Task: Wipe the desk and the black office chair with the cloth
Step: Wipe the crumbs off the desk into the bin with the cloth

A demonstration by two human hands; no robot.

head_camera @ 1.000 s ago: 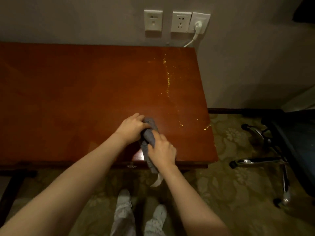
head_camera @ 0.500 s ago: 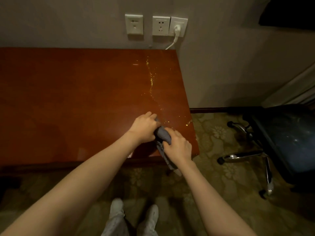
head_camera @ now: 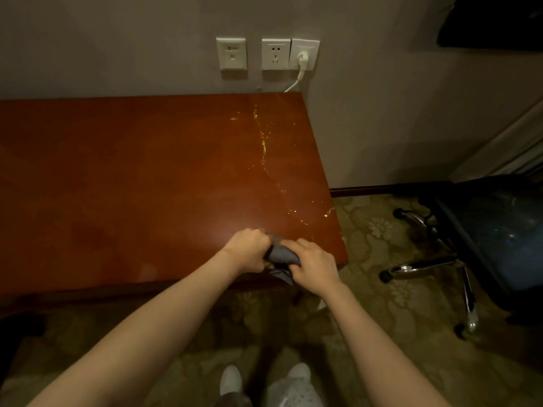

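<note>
The bunched grey cloth (head_camera: 282, 255) sat at the worktop's (head_camera: 147, 186) near edge, toward its right end. The left hand (head_camera: 248, 249) grip was clenched round one end and the right hand (head_camera: 316, 267) grip round the other. A gold speckled trail (head_camera: 264, 148) lay across the worktop's right part, so wiping appeared unfinished. The black office chair (head_camera: 493, 230), right of the worktop, appeared not yet wiped.
</note>
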